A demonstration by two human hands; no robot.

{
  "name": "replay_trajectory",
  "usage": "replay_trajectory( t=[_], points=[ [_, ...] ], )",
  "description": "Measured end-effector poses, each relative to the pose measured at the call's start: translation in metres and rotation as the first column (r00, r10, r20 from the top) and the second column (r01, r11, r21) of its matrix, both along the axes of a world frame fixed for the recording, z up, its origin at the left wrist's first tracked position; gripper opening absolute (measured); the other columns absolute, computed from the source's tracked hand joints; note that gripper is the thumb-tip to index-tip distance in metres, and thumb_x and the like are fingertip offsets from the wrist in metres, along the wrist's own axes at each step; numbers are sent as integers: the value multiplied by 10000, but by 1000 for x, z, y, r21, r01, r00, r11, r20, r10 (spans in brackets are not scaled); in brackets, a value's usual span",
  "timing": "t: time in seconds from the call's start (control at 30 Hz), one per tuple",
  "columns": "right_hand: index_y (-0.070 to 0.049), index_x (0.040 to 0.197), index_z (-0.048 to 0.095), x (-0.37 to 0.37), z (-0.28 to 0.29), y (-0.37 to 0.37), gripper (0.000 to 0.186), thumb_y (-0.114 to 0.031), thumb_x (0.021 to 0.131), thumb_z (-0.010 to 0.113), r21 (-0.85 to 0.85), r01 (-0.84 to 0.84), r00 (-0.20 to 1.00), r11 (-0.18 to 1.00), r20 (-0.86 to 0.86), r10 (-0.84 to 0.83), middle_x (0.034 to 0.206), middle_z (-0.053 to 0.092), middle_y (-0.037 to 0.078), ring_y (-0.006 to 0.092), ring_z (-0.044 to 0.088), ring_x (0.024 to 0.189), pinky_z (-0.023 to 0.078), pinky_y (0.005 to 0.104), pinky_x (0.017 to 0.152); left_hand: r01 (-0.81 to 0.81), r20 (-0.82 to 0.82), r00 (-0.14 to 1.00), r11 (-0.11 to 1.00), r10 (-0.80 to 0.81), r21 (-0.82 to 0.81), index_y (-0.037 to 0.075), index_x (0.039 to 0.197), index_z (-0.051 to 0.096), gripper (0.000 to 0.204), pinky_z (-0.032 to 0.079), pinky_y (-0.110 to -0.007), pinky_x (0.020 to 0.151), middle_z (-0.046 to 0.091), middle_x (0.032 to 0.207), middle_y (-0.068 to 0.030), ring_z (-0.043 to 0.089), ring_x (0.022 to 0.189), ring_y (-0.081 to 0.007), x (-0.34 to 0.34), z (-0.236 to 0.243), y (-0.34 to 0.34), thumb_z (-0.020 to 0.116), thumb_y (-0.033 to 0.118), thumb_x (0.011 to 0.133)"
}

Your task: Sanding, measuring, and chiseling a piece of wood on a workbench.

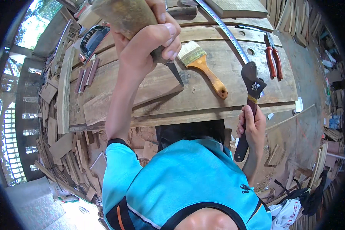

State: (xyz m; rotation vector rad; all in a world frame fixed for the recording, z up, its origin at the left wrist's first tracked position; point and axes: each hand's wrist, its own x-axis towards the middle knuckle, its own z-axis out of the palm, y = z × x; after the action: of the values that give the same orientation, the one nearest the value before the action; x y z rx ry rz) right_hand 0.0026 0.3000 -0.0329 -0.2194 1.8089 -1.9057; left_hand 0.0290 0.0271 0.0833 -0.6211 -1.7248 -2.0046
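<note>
Closed round a thick wooden handle, my left hand (pixel 147 46) grips what looks like a chisel (pixel 175 73). Its dark, narrow blade points down and away to the right. The tip appears at the end of a thin wooden board (pixel 142 92) on the bench; whether they touch I cannot tell. My right hand (pixel 253 124) is wrapped round the dark handle of an adjustable wrench (pixel 250 78), held upright at the bench's front edge. Between the two hands lies a wide paintbrush (pixel 205 69) with an orange-brown handle and pale bristles.
On the wooden workbench (pixel 234 86) lie red-handled pliers (pixel 273 57), an extended tape measure blade (pixel 228 32) and a thick wood block (pixel 235 8). Small reddish-brown sticks (pixel 89 74) and a dark curved tool (pixel 92 42) sit at the left. Wood scraps (pixel 71 157) cover the floor.
</note>
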Motion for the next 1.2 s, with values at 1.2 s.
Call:
replay_trajectory(
  t=[1.2],
  points=[
    [-29, 873, 491, 17, 225, -33, 326, -305, 953, 338, 611, -54, 587, 790, -620, 520, 571, 457, 13, 36, 414, 416, 335, 200, 369, -239, -153, 963, 964, 220, -119, 29, 743, 491, 152, 331, -228, 493, 432, 583, 24, 395, 539, -50, -5, -7, 35, 599, 54, 640]
  ],
)
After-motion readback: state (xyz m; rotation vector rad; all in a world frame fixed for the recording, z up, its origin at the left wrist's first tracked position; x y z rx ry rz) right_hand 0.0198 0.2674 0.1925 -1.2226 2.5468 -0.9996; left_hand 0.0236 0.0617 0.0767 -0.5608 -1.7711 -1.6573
